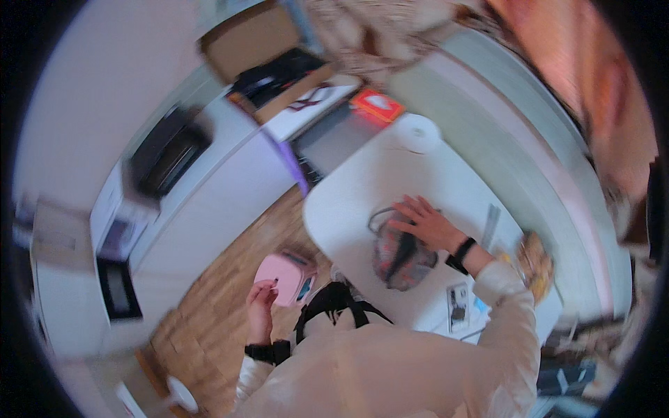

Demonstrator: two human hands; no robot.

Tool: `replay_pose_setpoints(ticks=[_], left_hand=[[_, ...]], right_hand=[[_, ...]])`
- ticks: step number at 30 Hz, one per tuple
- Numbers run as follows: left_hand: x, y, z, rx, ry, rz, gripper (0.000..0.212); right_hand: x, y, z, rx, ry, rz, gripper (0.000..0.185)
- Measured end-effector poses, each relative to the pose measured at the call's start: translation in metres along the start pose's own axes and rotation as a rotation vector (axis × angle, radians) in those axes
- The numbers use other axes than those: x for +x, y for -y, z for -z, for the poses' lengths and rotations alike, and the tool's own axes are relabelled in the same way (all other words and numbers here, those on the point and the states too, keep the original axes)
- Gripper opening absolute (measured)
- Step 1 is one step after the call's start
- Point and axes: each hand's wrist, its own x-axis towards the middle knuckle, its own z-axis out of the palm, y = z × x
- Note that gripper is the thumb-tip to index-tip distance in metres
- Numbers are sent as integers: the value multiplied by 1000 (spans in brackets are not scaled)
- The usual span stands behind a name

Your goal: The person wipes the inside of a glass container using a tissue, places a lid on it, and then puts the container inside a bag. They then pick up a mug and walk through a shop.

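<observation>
My right hand (426, 224) is spread over the upper part of a grey patterned pouch (389, 256) with red marks and a dark stripe. The pouch lies on a white table (355, 198), and a dark cord loop (377, 217) sticks out at its upper left. My left hand (263, 303) hangs off the table at the lower left, above the floor, with its fingertips close together at a small dark item (275, 282), blurred. A pink bin-like container (279, 271) stands on the floor just beyond that hand.
A white roll (418, 132) stands at the table's far corner, near a red tissue box (379, 104). A ruler-like strip (490, 224), a packet with yellow contents (535, 266) and a white tray-like item (458, 308) lie at the right. An open cardboard box (256, 36) sits on the white cabinet beyond.
</observation>
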Motion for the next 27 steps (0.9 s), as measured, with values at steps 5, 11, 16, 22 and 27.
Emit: replay_pose_setpoints(ticks=[5,11,16,22,27], left_hand=[[-8,-7,10,-26,16,-33,15],[-50,-6,56,-12,-171,-92,14],[-53,-17,85,-66,-268,-75,15],[-86,-13,107,-26,-314,-1,17],[-126,34,150,-129,-377,-61,17]], right_hand=[[-18,-11,-53,11,237,102,57],[-29,-62,-26,83,123,-211,24],[-71,-152,-34,-62,-239,-463,31],[-47,-223,-83,26,106,-1127,39],[-19,-197,-127,-570,-635,-844,47]])
